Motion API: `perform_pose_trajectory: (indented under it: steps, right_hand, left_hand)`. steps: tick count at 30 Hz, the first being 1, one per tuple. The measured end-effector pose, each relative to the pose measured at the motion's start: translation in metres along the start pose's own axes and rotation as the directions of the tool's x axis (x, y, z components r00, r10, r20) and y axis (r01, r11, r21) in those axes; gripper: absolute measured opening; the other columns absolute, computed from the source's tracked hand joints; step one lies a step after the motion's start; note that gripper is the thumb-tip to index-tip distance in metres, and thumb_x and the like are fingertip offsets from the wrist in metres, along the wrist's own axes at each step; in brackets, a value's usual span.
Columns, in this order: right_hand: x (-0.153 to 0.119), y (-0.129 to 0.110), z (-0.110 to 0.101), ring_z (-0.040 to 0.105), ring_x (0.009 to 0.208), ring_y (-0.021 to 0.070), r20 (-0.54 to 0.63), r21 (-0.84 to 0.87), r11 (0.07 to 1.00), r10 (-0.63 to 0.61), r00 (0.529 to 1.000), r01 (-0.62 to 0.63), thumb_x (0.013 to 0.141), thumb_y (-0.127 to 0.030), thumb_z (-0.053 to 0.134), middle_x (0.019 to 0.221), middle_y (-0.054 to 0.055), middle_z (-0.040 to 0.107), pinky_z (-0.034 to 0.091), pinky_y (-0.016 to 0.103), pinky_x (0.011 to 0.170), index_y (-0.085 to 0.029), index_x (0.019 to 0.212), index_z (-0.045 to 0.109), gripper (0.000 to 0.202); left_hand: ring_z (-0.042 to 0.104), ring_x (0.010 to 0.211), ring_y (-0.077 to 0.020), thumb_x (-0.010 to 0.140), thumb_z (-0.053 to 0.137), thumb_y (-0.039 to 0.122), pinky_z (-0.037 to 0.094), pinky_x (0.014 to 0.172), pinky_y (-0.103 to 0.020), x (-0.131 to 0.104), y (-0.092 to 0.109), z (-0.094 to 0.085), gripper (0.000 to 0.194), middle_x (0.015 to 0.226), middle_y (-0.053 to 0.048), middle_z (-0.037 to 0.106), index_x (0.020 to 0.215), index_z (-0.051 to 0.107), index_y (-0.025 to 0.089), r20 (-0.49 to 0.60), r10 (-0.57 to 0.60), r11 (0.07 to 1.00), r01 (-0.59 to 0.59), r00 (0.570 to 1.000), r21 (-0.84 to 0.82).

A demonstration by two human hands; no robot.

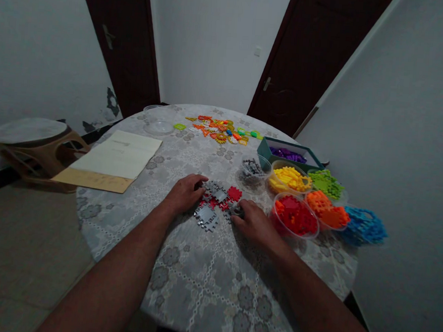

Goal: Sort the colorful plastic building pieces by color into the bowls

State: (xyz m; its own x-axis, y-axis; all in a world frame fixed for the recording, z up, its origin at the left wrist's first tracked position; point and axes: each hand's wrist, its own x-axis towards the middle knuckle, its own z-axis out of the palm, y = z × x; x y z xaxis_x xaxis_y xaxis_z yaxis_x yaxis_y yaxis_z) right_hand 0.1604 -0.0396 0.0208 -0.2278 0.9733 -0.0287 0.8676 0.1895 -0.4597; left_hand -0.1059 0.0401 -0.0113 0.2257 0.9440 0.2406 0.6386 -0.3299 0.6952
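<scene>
On the patterned tablecloth (185, 254), in the middle, lies a flat assembly of grey and red notched plastic pieces (206, 215). My left hand (187, 191) is at its upper left edge, fingers curled and pressed against a grey piece. Across from it, my right hand (251, 216) is closed on a grey piece at the assembly's right side, its thumb and fingers partly covering that piece. A red piece (234, 194) shows at the upper right of the assembly, between the two hands.
Tubs of red (296, 215), yellow (289, 179), orange (326, 211), green (324, 183), grey (252, 167) and blue pieces (365, 226) stand right, by a box of purple ones (287, 154). Mixed pieces (220, 130) lie at back; an open booklet (118, 153) left.
</scene>
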Motion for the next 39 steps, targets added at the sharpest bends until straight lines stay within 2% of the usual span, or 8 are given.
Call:
perform_pose_trajectory:
  steps: [6,13,21,25,27,30,35,39]
  right_hand:
    - [0.001,0.000,0.002,0.069,0.106,0.0242,0.019,0.148,0.989,0.021,1.000,-0.023,0.093,-0.025,0.065,0.121,0.010,0.074,0.053,0.034,0.092,-0.023,0.137,0.064,0.044]
    - [0.005,0.006,0.001,0.066,0.111,0.0272,0.053,-0.022,1.000,-0.002,0.999,0.003,0.095,-0.034,0.067,0.123,0.014,0.070,0.051,0.036,0.097,-0.019,0.126,0.069,0.034]
    - [0.001,0.001,0.005,0.065,0.103,0.0248,0.051,0.009,1.000,-0.018,0.999,0.018,0.092,-0.026,0.063,0.112,0.010,0.068,0.051,0.034,0.093,-0.019,0.108,0.067,0.018]
    - [-0.003,0.002,0.008,0.066,0.115,0.0273,0.039,0.129,0.992,-0.014,0.999,0.009,0.090,-0.025,0.065,0.126,0.013,0.070,0.051,0.038,0.101,-0.019,0.140,0.061,0.050]
    - [-0.001,0.004,0.008,0.065,0.121,0.0279,0.053,0.167,0.986,-0.019,0.998,0.010,0.089,-0.025,0.066,0.134,0.013,0.069,0.050,0.039,0.105,-0.020,0.145,0.059,0.057]
    - [0.000,0.006,0.006,0.066,0.117,0.0280,0.027,0.143,0.989,-0.043,0.999,0.038,0.091,-0.024,0.063,0.129,0.012,0.072,0.050,0.040,0.105,-0.020,0.128,0.070,0.038]
    - [-0.001,-0.008,0.000,0.066,0.089,0.0224,-0.023,0.244,0.967,-0.066,0.998,0.070,0.097,-0.029,0.056,0.096,0.005,0.074,0.050,0.033,0.081,-0.021,0.103,0.072,0.019]
    - [0.005,-0.033,0.006,0.064,0.094,0.0209,0.025,0.304,0.928,-0.236,0.971,0.218,0.098,-0.031,0.062,0.100,0.004,0.070,0.049,0.033,0.087,-0.022,0.099,0.071,0.013]
  left_hand:
    - [0.071,0.104,-0.0261,0.090,0.063,0.026,0.055,0.100,-0.043,0.001,-0.003,0.000,0.035,0.114,-0.010,0.077,0.121,0.077,0.024,-0.012,0.028,1.000,-0.028,1.000,0.008]
    - [0.071,0.107,-0.0259,0.090,0.064,0.029,0.055,0.101,-0.040,0.001,-0.003,-0.001,0.035,0.115,-0.011,0.076,0.122,0.076,0.022,-0.037,0.036,0.999,-0.035,0.999,0.028]
    - [0.072,0.106,-0.0261,0.093,0.062,0.029,0.055,0.102,-0.041,0.003,-0.010,0.002,0.037,0.115,-0.011,0.078,0.126,0.075,0.020,-0.091,-0.001,0.999,0.005,0.996,0.041]
    - [0.073,0.104,-0.0257,0.092,0.062,0.028,0.055,0.102,-0.041,0.004,-0.008,0.002,0.035,0.114,-0.010,0.079,0.124,0.075,0.020,-0.082,-0.024,0.999,0.027,0.996,0.040]
    - [0.073,0.104,-0.0255,0.092,0.062,0.027,0.056,0.102,-0.040,0.003,-0.005,0.001,0.034,0.113,-0.009,0.079,0.123,0.076,0.021,-0.087,-0.031,0.999,0.034,0.996,0.031]
    - [0.072,0.109,-0.0260,0.093,0.061,0.026,0.054,0.104,-0.039,0.003,-0.003,-0.002,0.032,0.117,-0.011,0.078,0.120,0.078,0.020,-0.138,-0.044,0.998,0.049,0.989,0.032]
    - [0.072,0.110,-0.0255,0.095,0.060,0.024,0.053,0.105,-0.037,0.005,-0.007,-0.009,0.029,0.115,-0.011,0.080,0.115,0.079,0.018,-0.280,-0.176,0.984,0.180,0.944,-0.011]
    - [0.074,0.104,-0.0227,0.094,0.061,0.024,0.053,0.101,-0.034,0.008,-0.012,-0.014,0.027,0.112,-0.008,0.081,0.113,0.079,0.019,-0.378,-0.289,0.957,0.264,0.880,-0.118]
